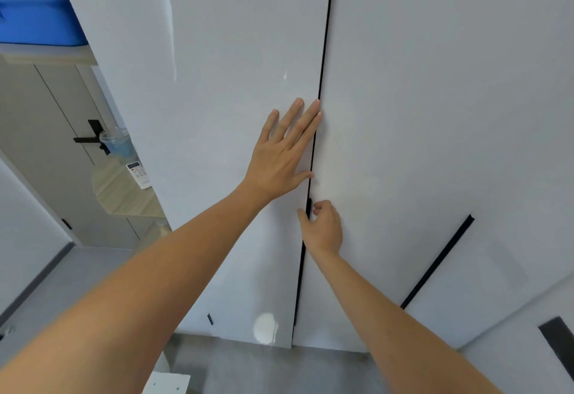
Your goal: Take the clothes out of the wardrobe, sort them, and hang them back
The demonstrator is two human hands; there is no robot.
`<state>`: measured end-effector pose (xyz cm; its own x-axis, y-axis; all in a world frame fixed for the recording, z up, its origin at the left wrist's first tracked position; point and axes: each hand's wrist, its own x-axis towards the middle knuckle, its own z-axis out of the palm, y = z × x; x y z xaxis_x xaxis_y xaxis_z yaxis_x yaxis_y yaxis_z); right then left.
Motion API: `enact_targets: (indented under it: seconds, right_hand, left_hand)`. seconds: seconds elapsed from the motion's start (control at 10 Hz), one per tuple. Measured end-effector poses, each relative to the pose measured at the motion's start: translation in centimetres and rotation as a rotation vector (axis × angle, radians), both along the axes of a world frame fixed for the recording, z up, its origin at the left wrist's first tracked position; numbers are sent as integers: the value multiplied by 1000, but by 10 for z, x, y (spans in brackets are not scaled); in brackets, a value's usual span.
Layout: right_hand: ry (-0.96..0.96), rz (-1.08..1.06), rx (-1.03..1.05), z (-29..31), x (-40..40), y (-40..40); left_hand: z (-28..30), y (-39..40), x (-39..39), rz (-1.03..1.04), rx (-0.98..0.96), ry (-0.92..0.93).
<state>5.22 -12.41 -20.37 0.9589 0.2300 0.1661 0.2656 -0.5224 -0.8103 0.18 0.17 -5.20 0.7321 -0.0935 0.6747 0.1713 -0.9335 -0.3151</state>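
Note:
A tall white glossy wardrobe fills the view, its two doors shut, the left door [223, 82] and the right door [435, 98] meeting at a thin dark gap. My left hand [279, 154] lies flat with straight fingers on the left door beside the gap. Lower down, my right hand [323, 225] has its fingers curled at the edge of the right door, the fingertips at the dark gap. No clothes are in view.
At the left a shelf holds a blue bin [40, 20]. Below it a light wooden ledge [124, 194] carries a white remote [138, 174] and a clear cup. Behind stands a room door with a black handle [90, 137]. Grey floor [264, 368] runs below.

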Motion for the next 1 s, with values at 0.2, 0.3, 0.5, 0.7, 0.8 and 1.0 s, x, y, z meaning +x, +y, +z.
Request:
enact_targets:
  seconds: [0.2, 0.3, 0.5, 0.7, 0.8, 1.0]
  right_hand:
    - [-2, -72, 19, 0, 0, 15]
    - [5, -79, 23, 1, -2, 18]
    - [73, 44, 28, -2, 2, 12]
    - [225, 319, -27, 7, 4, -20]
    - [223, 396, -51, 22, 2, -44]
    - [122, 330, 190, 67, -13, -120]
  left_hand:
    - [-6, 8, 18, -50, -42, -1]
    - [-10, 8, 26, -55, -85, -7]
    - [-17, 10, 33, -67, -80, -51]
    - [-13, 5, 30, -60, -94, -45]
    - [-13, 6, 28, -70, -133, -32]
    - [10, -10, -14, -309, -442, -88]
